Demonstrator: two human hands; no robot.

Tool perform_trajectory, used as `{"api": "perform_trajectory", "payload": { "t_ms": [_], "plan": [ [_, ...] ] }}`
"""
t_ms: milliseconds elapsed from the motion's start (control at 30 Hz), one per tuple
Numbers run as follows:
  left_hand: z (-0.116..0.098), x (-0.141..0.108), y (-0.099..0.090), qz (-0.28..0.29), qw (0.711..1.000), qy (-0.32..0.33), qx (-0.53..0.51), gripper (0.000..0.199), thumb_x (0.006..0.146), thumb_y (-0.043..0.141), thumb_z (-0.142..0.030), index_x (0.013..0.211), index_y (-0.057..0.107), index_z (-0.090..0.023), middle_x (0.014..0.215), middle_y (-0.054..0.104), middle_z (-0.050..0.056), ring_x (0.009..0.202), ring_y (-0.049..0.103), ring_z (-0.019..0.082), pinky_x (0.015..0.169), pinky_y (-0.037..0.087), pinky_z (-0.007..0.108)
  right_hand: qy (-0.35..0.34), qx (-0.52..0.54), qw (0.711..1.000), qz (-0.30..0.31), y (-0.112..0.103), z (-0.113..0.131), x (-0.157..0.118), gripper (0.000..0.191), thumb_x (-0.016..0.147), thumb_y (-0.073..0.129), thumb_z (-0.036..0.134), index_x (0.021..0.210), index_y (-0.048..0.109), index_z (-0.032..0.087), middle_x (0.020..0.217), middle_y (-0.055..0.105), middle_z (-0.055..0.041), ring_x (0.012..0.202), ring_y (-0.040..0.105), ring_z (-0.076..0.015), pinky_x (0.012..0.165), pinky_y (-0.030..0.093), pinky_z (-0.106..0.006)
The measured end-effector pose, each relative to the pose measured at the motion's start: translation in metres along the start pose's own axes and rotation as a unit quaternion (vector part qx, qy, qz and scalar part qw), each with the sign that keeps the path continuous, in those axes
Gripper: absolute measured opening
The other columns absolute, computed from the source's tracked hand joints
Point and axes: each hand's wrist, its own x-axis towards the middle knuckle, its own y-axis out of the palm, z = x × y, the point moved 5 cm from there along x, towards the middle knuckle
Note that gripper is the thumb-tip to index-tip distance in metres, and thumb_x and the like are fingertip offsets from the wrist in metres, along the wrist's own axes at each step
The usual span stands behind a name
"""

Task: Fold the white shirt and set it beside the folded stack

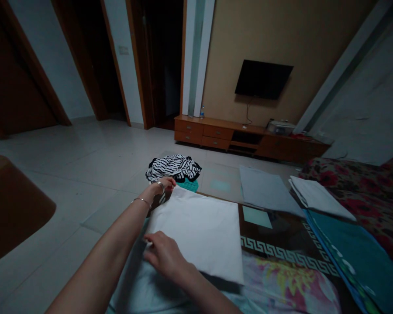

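A folded white cloth lies near the edge of the dark glass table, roughly square. At its far left corner my left hand, with two bangles on the wrist, pinches the fabric. My right hand grips the near left edge between thumb and fingers. Beneath the white cloth and nearer to me is a pale green cloth. A floral cloth in pink and yellow lies to its right.
A zebra-striped garment is heaped beyond the table. To the right are a folded grey cloth, another white cloth, a teal cloth and a floral sofa. A brown chair stands left.
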Motion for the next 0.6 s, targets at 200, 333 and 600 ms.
{"api": "perform_trajectory", "payload": {
  "t_ms": [200,333,600],
  "plan": [
    [0.026,-0.007,0.009,0.016,0.997,-0.06,0.039,0.028,0.091,0.051,-0.032,0.107,0.058,-0.01,0.09,0.063,0.005,0.071,0.059,0.012,0.065,0.052,0.028,0.019,0.017,0.999,-0.032,-0.028,-0.023,-0.049,0.032,0.082,0.057,0.01,0.113,0.061,0.017,0.101,0.064,-0.0066,0.091,0.06,-0.0169,0.082,0.046,-0.027],
    [0.025,-0.017,0.016,-0.007,0.995,-0.043,0.09,0.039,0.077,0.062,-0.024,0.113,0.059,-0.01,0.092,0.067,0.007,0.072,0.06,0.014,0.064,0.049,0.024,0.07,0.038,0.993,-0.09,-0.059,-0.05,-0.085,0.024,0.084,0.052,0.011,0.104,0.064,0.018,0.096,0.065,-0.0052,0.087,0.061,-0.0159,0.079,0.046,-0.026],
    [-0.013,-0.037,0.029,-0.093,0.975,0.014,0.204,0.071,0.066,0.05,0.002,0.135,0.048,-0.014,0.118,0.063,0.011,0.099,0.059,0.021,0.087,0.046,0.028,0.123,0.029,0.975,-0.185,-0.094,-0.078,-0.128,0.022,0.086,0.047,0.014,0.1,0.064,0.017,0.092,0.065,-0.0056,0.087,0.06,-0.0171,0.078,0.046,-0.028]
  ]
}}
